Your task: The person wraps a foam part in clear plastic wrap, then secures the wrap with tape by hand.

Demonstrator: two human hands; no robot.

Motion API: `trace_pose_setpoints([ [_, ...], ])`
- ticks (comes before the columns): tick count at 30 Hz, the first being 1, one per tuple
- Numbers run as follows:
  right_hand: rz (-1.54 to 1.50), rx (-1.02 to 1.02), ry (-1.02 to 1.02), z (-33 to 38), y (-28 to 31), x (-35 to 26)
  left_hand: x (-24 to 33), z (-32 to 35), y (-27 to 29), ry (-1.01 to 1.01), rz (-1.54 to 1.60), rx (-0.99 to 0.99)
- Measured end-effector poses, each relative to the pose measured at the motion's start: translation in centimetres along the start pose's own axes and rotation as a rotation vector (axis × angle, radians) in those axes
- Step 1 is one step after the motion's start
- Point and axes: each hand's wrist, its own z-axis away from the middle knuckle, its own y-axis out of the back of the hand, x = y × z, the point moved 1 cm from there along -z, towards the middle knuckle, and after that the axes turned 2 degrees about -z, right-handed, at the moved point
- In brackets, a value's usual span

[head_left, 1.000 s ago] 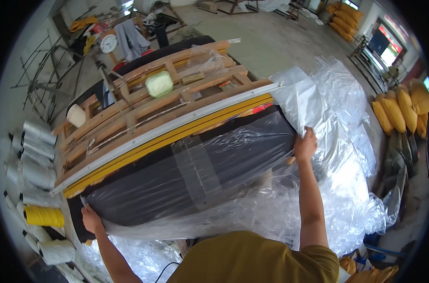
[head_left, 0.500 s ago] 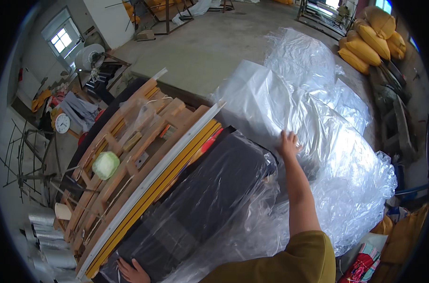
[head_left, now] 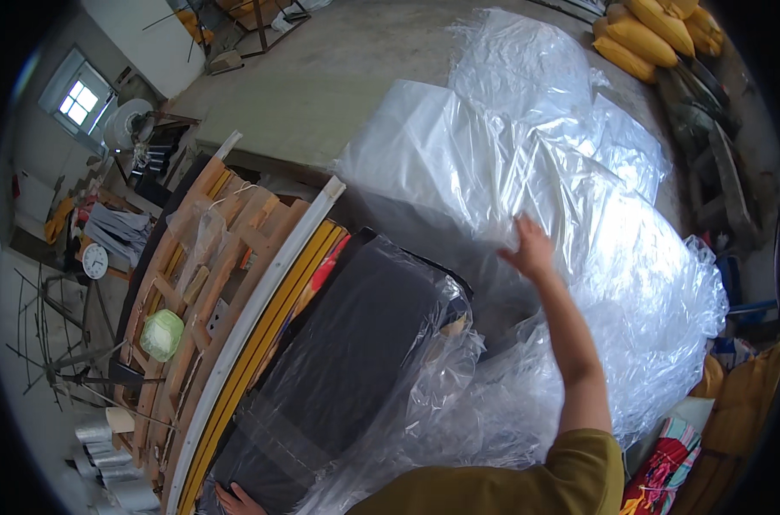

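My right hand (head_left: 531,247) reaches out over a large heap of clear plastic sheeting (head_left: 613,283), thumb spread from the fingers and nothing visibly gripped. It is at the sheet's creased surface; whether it presses on it I cannot tell. My left hand (head_left: 238,500), partly cut off by the lower edge, lies with its fingers extended on a dark flat slab (head_left: 334,343) wrapped in thin clear film. The sheeting overlaps the slab's right side. Yellow-edged boards (head_left: 252,373) and a pale metal-looking rail (head_left: 261,330) run along the slab's left.
Left of the rail lies a wooden frame (head_left: 252,236) with a pale green wrapped bundle (head_left: 161,335) on it. A white clock (head_left: 94,261) and thin metal rods (head_left: 42,330) stand farther left. Yellow sacks (head_left: 639,43) are piled far right; a folded colourful cloth (head_left: 662,468) lies near right.
The view has shifted, so the slab and frame sit farther left. My right hand has moved rightward relative to the slab, its thumb now spread. The left hand stays on the slab.
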Motion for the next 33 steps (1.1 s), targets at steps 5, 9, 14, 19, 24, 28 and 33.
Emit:
trace_pose_setpoints([
  [5,-0.184,-0.214,0.037,0.4,-0.7,1.8,-2.9,-0.9,-3.0,-0.013,0.001,0.014],
  [9,0.337,-0.113,-0.371,0.7,2.9,19.0,-1.5,-0.7,-1.6,0.035,-0.044,-0.012],
  [14,0.004,-0.103,-0.171,-0.7,0.9,5.0,-1.7,-0.8,-2.3,-0.01,-0.063,0.048],
  [19,-0.081,-0.097,0.105,2.3,-2.9,0.3,-1.1,-1.8,-2.5,0.052,-0.032,-0.083],
  [24,-0.322,-0.642,0.383,2.6,6.6,-0.1,-3.7,-1.0,-2.1,-0.106,0.046,0.075],
  [28,-1.22,0.447,-0.573,-1.3,12.1,13.1,2.9,-2.8,3.9,-0.39,0.013,0.472],
  [33,-1.474,0.186,-0.43,-4.4,20.3,-2.9,17.1,-1.1,13.7,-0.991,0.582,0.539],
])
